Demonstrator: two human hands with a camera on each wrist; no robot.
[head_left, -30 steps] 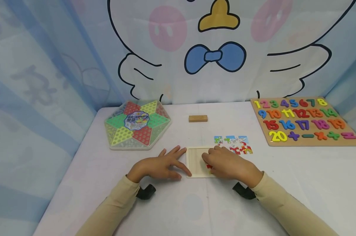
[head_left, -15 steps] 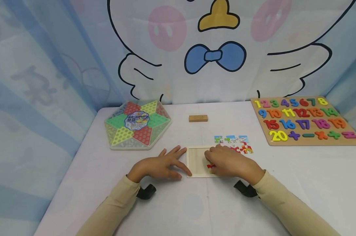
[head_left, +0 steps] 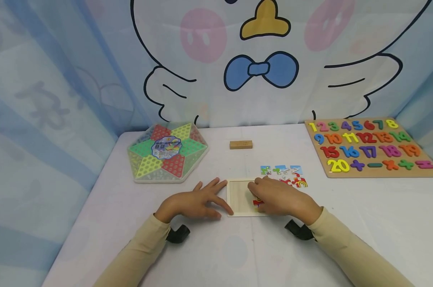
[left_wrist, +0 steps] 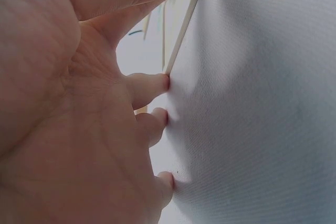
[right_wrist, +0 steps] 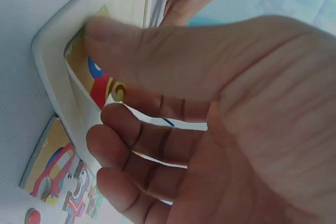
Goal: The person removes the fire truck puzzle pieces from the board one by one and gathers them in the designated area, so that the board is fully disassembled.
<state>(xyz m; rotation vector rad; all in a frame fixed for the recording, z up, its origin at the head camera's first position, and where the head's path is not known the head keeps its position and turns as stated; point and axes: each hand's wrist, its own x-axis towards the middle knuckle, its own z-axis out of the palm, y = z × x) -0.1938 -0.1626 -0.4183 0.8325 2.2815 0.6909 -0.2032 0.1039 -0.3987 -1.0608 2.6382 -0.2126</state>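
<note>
A shallow wooden puzzle tray (head_left: 239,197) lies flat on the white table. My left hand (head_left: 193,203) has its fingers spread, and the fingertips touch the tray's left edge. Over the tray's right part, my right hand (head_left: 282,198) pinches a jigsaw piece (right_wrist: 100,90) with red, yellow and blue print. In the right wrist view the thumb lies on that piece near a corner of the tray, and the piece looks slightly tilted. The other fingers curl, and the hand hides much of the tray's right side. Several loose jigsaw pieces (head_left: 298,181) lie just behind the right hand.
A small wooden block (head_left: 241,144) lies behind the tray. At the back left sits a hexagonal Chinese checkers box (head_left: 166,153). A board of colourful numbers (head_left: 374,149) lies at the back right, and a printed curtain (head_left: 259,99) hangs behind the table.
My right hand has shifted slightly to the right over the tray, with the jigsaw piece still under its thumb and fingers. The left hand has stayed in place.
</note>
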